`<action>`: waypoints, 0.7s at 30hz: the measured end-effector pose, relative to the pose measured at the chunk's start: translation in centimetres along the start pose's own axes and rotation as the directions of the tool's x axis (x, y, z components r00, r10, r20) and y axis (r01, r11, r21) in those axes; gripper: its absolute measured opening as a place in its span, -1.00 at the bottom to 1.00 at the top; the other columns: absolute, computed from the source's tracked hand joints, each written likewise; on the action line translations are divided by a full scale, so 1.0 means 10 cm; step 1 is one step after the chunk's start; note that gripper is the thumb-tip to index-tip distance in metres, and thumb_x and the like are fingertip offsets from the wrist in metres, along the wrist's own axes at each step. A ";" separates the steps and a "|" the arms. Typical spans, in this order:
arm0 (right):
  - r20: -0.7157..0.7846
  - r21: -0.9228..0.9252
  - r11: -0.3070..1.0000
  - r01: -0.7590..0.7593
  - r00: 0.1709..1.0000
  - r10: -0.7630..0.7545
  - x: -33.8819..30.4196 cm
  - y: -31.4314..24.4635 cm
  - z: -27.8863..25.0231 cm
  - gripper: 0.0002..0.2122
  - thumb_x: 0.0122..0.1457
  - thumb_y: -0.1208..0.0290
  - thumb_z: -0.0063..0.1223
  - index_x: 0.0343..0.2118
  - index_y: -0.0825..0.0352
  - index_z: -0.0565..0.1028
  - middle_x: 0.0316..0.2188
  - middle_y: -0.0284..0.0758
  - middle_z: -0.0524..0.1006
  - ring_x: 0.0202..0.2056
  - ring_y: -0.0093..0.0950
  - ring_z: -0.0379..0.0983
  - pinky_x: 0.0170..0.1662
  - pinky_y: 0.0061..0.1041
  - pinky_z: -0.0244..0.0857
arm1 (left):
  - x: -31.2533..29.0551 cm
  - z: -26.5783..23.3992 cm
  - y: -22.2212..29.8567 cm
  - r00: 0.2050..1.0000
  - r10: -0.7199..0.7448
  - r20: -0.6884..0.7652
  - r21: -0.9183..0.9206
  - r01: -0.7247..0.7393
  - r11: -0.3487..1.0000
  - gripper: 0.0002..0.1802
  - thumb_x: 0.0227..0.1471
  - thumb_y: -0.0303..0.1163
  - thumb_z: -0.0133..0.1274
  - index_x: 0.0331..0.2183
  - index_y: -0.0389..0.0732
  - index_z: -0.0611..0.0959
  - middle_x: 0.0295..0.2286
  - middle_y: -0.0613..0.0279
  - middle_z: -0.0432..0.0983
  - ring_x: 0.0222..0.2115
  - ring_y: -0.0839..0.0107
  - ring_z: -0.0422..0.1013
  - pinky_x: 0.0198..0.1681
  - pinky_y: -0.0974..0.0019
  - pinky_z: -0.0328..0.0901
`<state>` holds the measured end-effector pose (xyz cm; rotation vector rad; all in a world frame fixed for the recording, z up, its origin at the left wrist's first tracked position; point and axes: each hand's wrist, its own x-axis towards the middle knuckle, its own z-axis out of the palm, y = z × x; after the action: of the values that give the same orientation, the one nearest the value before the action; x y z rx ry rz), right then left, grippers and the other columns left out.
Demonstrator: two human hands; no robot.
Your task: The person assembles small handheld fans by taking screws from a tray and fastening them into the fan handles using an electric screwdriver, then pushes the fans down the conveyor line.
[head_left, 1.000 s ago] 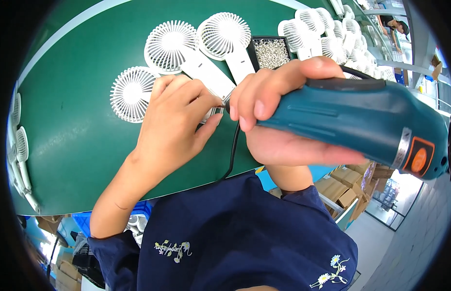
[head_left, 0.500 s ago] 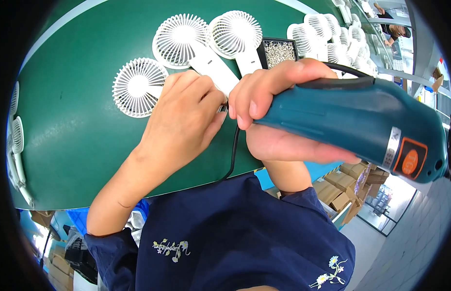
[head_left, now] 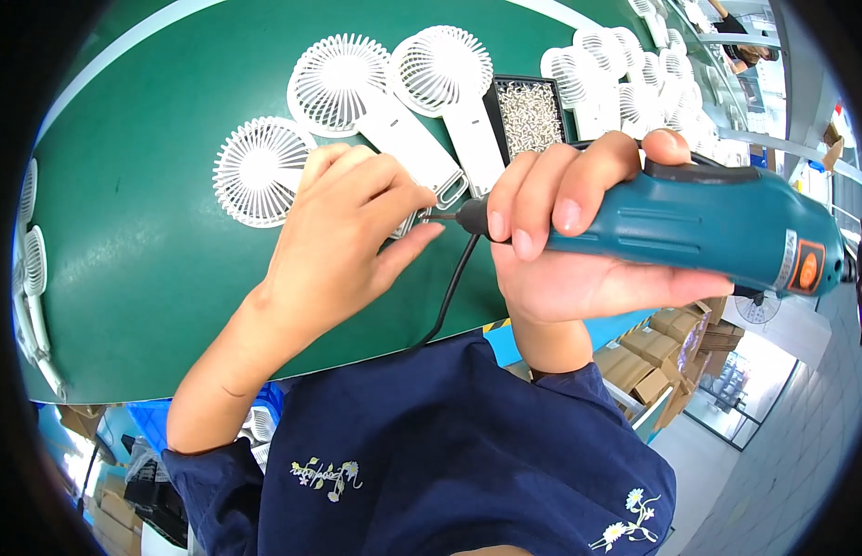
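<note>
My right hand (head_left: 579,222) is wrapped round a teal electric screwdriver (head_left: 690,218), held nearly level. Its black nose and thin bit point left, with the tip beside my left fingertips. My left hand (head_left: 343,222) is closed on the handle of a white handheld fan (head_left: 261,171); most of that handle is hidden under my fingers, and a bit of its end shows by the tip. Just beyond lie a second white fan (head_left: 343,83) and a third white fan (head_left: 443,69), handles toward me. A black tray of small screws (head_left: 531,116) sits beside the third fan.
Several more white fans (head_left: 635,83) are heaped at the far right of the green table (head_left: 125,278), and others (head_left: 34,269) lie along its left edge. A black cord (head_left: 450,292) crosses the near edge. Cardboard boxes (head_left: 649,357) stand below at right; a person (head_left: 741,56) is beyond.
My right hand has drawn the screwdriver to the right and levelled it, so its nose and bit now show. My left hand has barely moved.
</note>
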<state>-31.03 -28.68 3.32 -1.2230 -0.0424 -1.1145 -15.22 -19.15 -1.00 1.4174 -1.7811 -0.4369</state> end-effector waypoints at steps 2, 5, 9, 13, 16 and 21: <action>-0.012 0.036 0.999 -0.012 1.000 0.013 -0.01 0.01 0.00 -0.16 0.06 -0.50 -0.23 0.14 0.21 0.26 -0.50 -0.33 0.42 -0.69 -0.43 0.31 -0.62 -0.37 0.27 | -0.01 0.05 -0.05 0.995 0.075 -0.070 -0.050 -0.079 0.996 -0.75 -0.30 -0.49 0.32 -0.44 -0.15 0.63 -0.54 0.33 0.36 -0.45 0.32 0.31 -0.24 0.26 0.16; -0.112 0.010 1.000 0.019 0.994 -0.018 -0.02 -0.04 0.07 -0.18 0.08 -0.49 -0.25 0.13 0.21 0.26 -0.50 -0.34 0.41 -0.70 -0.45 0.29 -0.63 -0.39 0.25 | 0.00 0.06 -0.03 0.992 0.059 -0.110 -0.077 -0.068 0.995 -0.79 -0.31 -0.51 0.33 -0.50 -0.16 0.63 -0.59 0.35 0.35 -0.49 0.34 0.30 -0.26 0.27 0.16; -0.108 0.033 0.999 0.035 0.994 -0.031 -0.02 -0.07 0.07 -0.21 0.11 -0.46 -0.25 0.12 0.20 0.27 -0.51 -0.35 0.41 -0.71 -0.47 0.28 -0.63 -0.40 0.25 | -0.01 0.05 -0.02 0.992 0.047 -0.116 -0.064 -0.054 0.996 -0.77 -0.35 -0.49 0.36 -0.53 -0.16 0.63 -0.60 0.34 0.34 -0.51 0.34 0.29 -0.29 0.27 0.16; -0.123 0.057 0.998 0.001 0.992 0.006 -0.01 -0.06 0.08 -0.21 0.11 -0.46 -0.24 0.13 0.21 0.27 -0.51 -0.35 0.41 -0.69 -0.47 0.29 -0.63 -0.40 0.25 | 0.00 0.04 -0.03 0.991 0.084 -0.103 -0.039 -0.088 0.995 -0.77 -0.35 -0.44 0.38 -0.56 -0.16 0.61 -0.60 0.35 0.34 -0.51 0.34 0.30 -0.29 0.26 0.17; -0.039 0.053 0.997 -0.055 0.998 0.058 -0.01 -0.06 0.03 -0.18 0.09 -0.47 -0.23 0.15 0.22 0.26 -0.51 -0.34 0.41 -0.68 -0.46 0.30 -0.63 -0.40 0.25 | -0.02 0.06 -0.04 0.992 0.106 -0.072 -0.047 -0.110 0.993 -0.77 -0.31 -0.42 0.38 -0.57 -0.17 0.60 -0.59 0.36 0.34 -0.51 0.34 0.31 -0.28 0.26 0.18; 0.103 0.114 0.982 -0.150 0.985 0.138 0.01 -0.05 -0.03 -0.14 0.05 -0.50 -0.20 0.16 0.23 0.27 -0.54 -0.32 0.41 -0.67 -0.44 0.33 -0.63 -0.40 0.27 | -0.03 0.03 -0.01 0.987 0.158 -0.042 -0.071 -0.160 0.985 -0.76 -0.32 -0.43 0.38 -0.58 -0.17 0.59 -0.58 0.34 0.34 -0.50 0.33 0.32 -0.28 0.26 0.19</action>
<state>-31.44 -28.94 3.63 -1.1509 -0.0910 -0.9146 -15.33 -18.95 -1.36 1.2142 -1.8141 -0.3866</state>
